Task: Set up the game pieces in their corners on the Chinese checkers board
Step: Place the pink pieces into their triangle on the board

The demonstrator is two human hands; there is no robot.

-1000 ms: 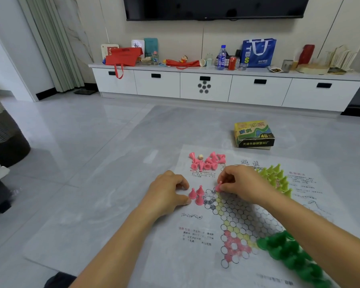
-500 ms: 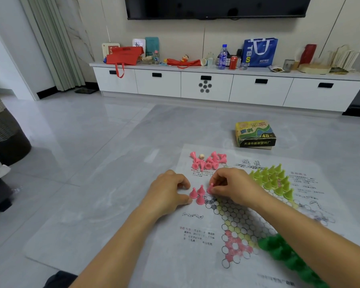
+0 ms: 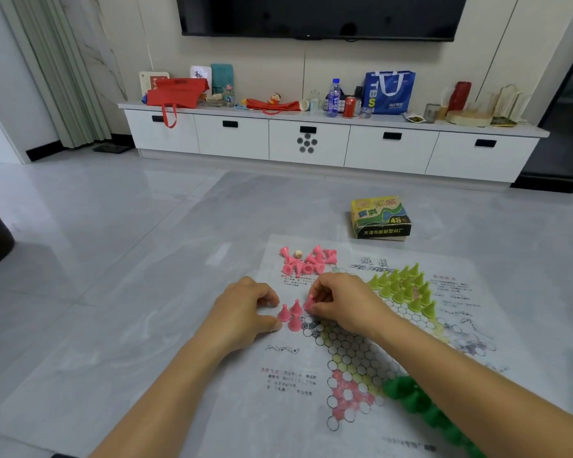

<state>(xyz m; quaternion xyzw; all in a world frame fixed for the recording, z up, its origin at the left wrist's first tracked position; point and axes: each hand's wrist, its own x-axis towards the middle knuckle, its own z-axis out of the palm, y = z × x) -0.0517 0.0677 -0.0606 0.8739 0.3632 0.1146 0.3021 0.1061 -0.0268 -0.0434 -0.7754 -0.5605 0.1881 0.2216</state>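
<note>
A pale grey tiled floor [image 3: 119, 246] fills the room, and on it lies the board [image 3: 354, 358], a thin printed sheet with a star of small circles. At the board's near right corner a cluster of dark green pieces [image 3: 411, 396] stands packed together, partly hidden by the right forearm that crosses above it.

Near the board's left point three pink pieces [image 3: 293, 315] stand upright in a tight triangle. The left hand [image 3: 242, 312] rests at the board's left edge just beside them, fingers curled in and thumb lying along the sheet with its tip by the nearest cone; whether it holds anything inside cannot be told. The right hand [image 3: 344, 302] sits over the board just right of the three and pinches a pink piece [image 3: 309, 302] between thumb and fingertips, tilted, close against the standing ones.

Further along the board, in its far right point, yellow-green pieces [image 3: 404, 289] stand upright in filled rows. At the board's far left corner a pink heap [image 3: 306, 261] lies loose – most cones tipped on their sides – with a small pale bead [image 3: 298, 253] among them.

Beyond the board's far edge, apart from it, a yellow and green box [image 3: 381, 219] sits on the floor. Well behind the board a long white cabinet [image 3: 311, 143] runs along the wall, carrying a red bag [image 3: 176, 90], a bottle [image 3: 334, 97], a red can [image 3: 349, 107] and a blue bag [image 3: 389, 92]. Above it hangs a dark television [image 3: 318, 14] – and far left of the board, a pale curtain [image 3: 63, 71]
</note>
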